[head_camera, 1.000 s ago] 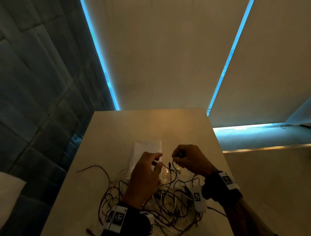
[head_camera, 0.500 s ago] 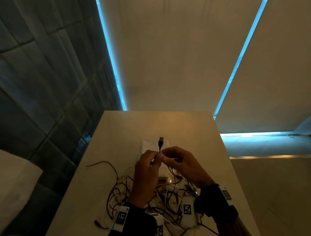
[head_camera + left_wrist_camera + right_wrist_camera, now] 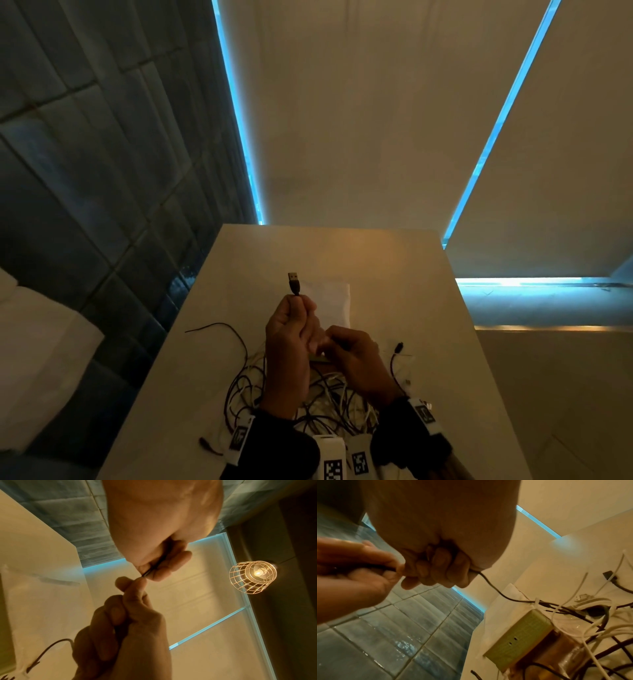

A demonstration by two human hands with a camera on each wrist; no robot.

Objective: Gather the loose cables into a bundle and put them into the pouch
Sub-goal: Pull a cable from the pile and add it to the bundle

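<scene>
Over the last second the black cable [image 3: 296, 294] has come up out of the tangle. A second ago both hands were low over the heap of loose cables [image 3: 308, 397]; now the left hand [image 3: 289, 337] has risen and pinches the cable just below its USB plug [image 3: 293, 280], which stands upright above the fingertips, over the near edge of the white pouch [image 3: 330, 301]. The right hand [image 3: 356, 359] has closed around the same cable lower down, fingers curled on it, knuckles touching the left hand. From its fist the cable trails down into the heap at the near edge of the table [image 3: 394, 274].

That suggests one end has been found and the length is being drawn through the hands — a first strand for the bundle, not yet a bundle. The rest of the cables, black and white, are spread across the near half of the table around a small tan box [image 3: 522, 632]. The pouch lies flat at the table's middle, beyond the hands; whether its mouth is open cannot be told. Snagging looks likely — the strands cross one another.
</scene>
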